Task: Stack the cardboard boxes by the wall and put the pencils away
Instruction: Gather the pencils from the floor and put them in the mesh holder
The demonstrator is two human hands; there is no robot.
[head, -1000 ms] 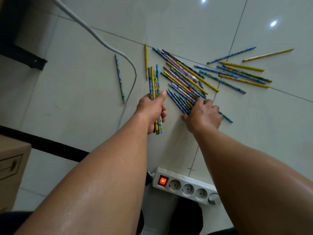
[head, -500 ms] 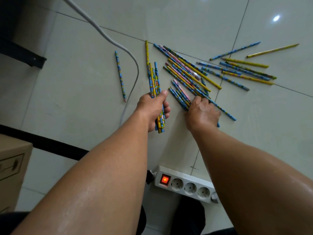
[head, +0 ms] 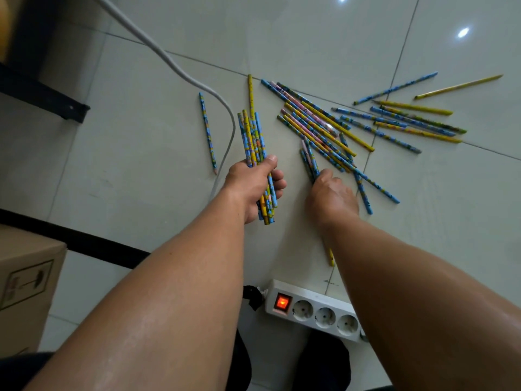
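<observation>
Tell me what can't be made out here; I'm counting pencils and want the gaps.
Head view only.
Bundle in left hand: middle hidden by that hand, count unclear.
Right hand: seen from the back, so grip on the pile cannot be told.
Yellow pencil: mostly under the right forearm.
Box: cut off by the left edge.

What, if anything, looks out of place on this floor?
Many loose pencils lie strewn across the floor tiles; the left hand grips a bundle of them. One stray pencil lies apart, left of the white cable. A power strip with its switch lit sits on the floor nearby.
</observation>
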